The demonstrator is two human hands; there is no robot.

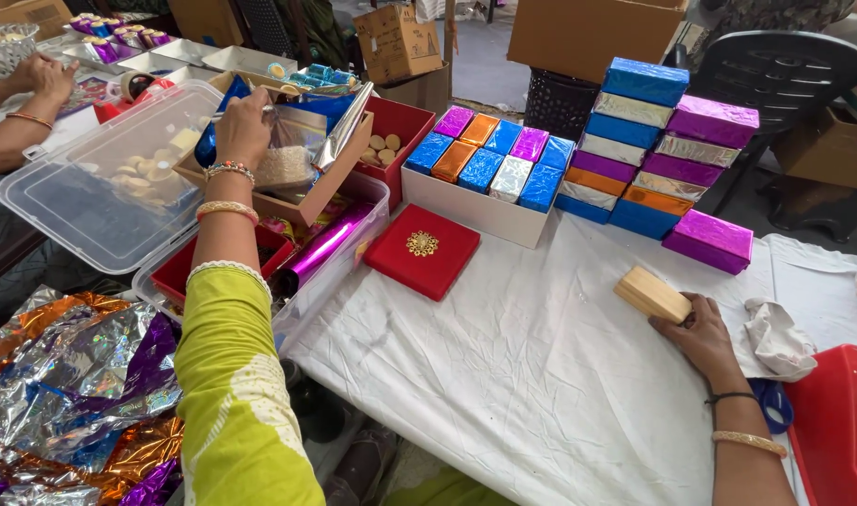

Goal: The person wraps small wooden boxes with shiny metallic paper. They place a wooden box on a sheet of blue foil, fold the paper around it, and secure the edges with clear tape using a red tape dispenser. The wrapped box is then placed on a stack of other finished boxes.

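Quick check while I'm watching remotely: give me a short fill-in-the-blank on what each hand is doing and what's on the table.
1. The right hand holds a plain ____ block on the white tablecloth.
2. The left hand reaches into a cardboard box holding a sheet of ____ foil.
3. The red lid has a ____ ornament at its centre.

Missing words: wooden; silver; gold

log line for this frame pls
left hand: reaching into cardboard box of silver foil sheets | right hand: gripping plain tan wooden block on white tablecloth
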